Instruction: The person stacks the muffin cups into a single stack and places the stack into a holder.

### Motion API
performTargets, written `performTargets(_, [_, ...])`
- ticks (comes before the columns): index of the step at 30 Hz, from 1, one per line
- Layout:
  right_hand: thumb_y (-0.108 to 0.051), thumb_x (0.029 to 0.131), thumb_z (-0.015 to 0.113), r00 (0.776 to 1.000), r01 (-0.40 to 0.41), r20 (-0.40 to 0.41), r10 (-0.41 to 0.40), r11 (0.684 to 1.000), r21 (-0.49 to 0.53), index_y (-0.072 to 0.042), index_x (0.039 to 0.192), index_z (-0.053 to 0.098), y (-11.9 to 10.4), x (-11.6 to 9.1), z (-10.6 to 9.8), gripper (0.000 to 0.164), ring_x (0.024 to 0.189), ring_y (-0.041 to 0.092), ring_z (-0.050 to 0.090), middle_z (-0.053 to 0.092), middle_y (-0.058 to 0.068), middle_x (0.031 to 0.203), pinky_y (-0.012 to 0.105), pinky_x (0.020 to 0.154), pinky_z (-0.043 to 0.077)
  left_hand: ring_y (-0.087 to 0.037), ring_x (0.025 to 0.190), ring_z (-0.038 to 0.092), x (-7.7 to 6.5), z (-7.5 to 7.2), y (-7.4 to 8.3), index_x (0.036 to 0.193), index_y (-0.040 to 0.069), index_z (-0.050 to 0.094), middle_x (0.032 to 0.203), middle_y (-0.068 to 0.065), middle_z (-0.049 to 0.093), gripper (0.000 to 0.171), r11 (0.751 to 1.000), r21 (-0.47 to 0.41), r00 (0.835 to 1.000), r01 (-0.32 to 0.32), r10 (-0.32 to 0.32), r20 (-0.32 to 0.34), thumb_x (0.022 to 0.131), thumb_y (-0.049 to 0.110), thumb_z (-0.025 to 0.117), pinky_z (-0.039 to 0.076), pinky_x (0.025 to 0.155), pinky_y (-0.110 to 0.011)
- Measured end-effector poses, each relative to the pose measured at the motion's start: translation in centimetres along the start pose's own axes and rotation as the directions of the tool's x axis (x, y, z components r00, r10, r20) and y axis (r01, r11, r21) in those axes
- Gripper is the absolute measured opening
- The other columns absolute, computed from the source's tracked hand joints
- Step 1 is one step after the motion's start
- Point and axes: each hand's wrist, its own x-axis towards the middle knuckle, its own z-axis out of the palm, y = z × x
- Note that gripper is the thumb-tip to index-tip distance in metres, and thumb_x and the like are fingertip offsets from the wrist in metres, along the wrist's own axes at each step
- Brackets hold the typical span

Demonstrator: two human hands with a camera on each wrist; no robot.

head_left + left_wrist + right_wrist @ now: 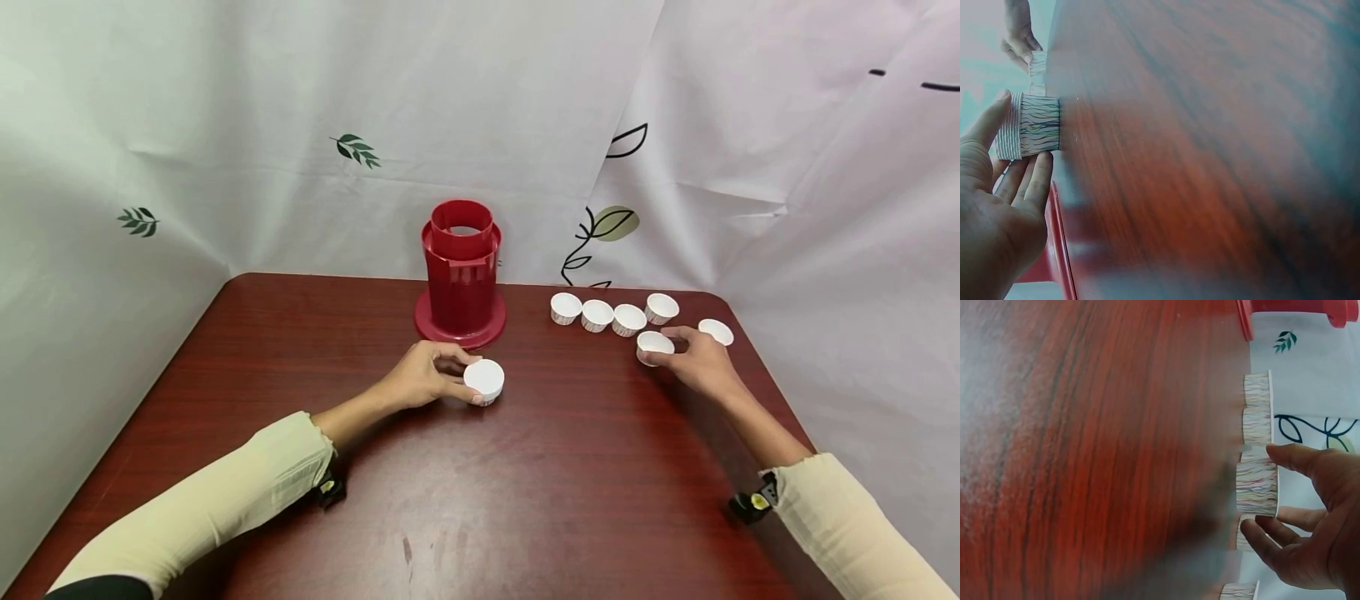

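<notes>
Near the table's middle, my left hand (431,377) grips a white paper cup stack (483,380) between thumb and fingers. The left wrist view shows several nested rims on this stack (1029,127), which stands upright on the table. Farther right, my right hand (697,358) has thumb and fingers at opposite sides of a single white paper cup (655,347). In the right wrist view, that pleated cup (1257,484) stands on the table, its rim between the fingertips. Just beyond it are a row of paper cups (597,316) and another cup (662,308).
A red plastic dispenser-like cylinder (461,287) on a round base stands behind my left hand. One more paper cup (716,332) sits by the right edge, beyond my right hand. White patterned cloth (300,100) hangs behind and beside the brown table (525,500).
</notes>
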Motion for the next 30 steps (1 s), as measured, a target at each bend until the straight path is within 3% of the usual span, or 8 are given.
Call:
performTargets(5, [-0.049,0.097,0.088,1.0,0.014,0.016,-0.015,1.0,0.017,0.007,0.148,0.066,-0.6,-0.2,-0.2,0.079,0.132,0.048,0.067,0.073,0.034,0.142,0.055,0.105,0.054,-0.021,0.109,0.084,0.2,-0.1,-0.2,0.121,0.001,0.084,0.132,-0.017,0.083,0.048,1.0,-0.003,1.0,0.009,-0.009,0.0,0.077,0.001,0.103,0.07,0.096,-0.035])
performTargets(14, [-0.045,0.095,0.092,0.997,0.061,0.032,-0.063,0.996,0.068,0.002,0.147,0.07,-2.3,-0.2,0.4,0.074,0.121,0.034,0.076,0.081,0.026,0.131,0.024,0.091,0.052,-0.018,0.107,0.084,0.3,-0.1,-0.2,0.121,0.001,0.084,0.129,-0.016,0.084,0.048,1.0,-0.013,1.0,0.01,-0.01,0.006,0.076,-0.001,0.103,0.07,0.096,-0.036])
performTargets(23, [-0.048,0.092,0.094,0.996,0.079,0.043,-0.083,0.993,0.088,-0.002,0.151,0.068,-4.6,-0.2,1.3,0.079,0.125,0.037,0.079,0.082,0.024,0.131,0.041,0.103,0.056,-0.018,0.107,0.084,0.2,-0.1,-0.1,0.121,0.0,0.084,0.128,-0.017,0.084,0.048,1.0,-0.02,1.0,0.009,-0.009,0.008,0.077,-0.001,0.103,0.07,0.096,-0.036])
performTargets(30, [-0.043,0.091,0.095,0.993,0.097,0.053,-0.106,0.984,0.151,-0.003,0.15,0.069,-6.2,0.1,2.2,0.076,0.127,0.037,0.079,0.08,0.023,0.136,0.031,0.099,0.059,-0.021,0.107,0.084,0.2,-0.1,-0.1,0.121,0.001,0.084,0.126,-0.017,0.085,0.048,0.999,-0.026,1.0,0.019,-0.018,0.011,0.076,-0.002,0.103,0.071,0.096,-0.036])
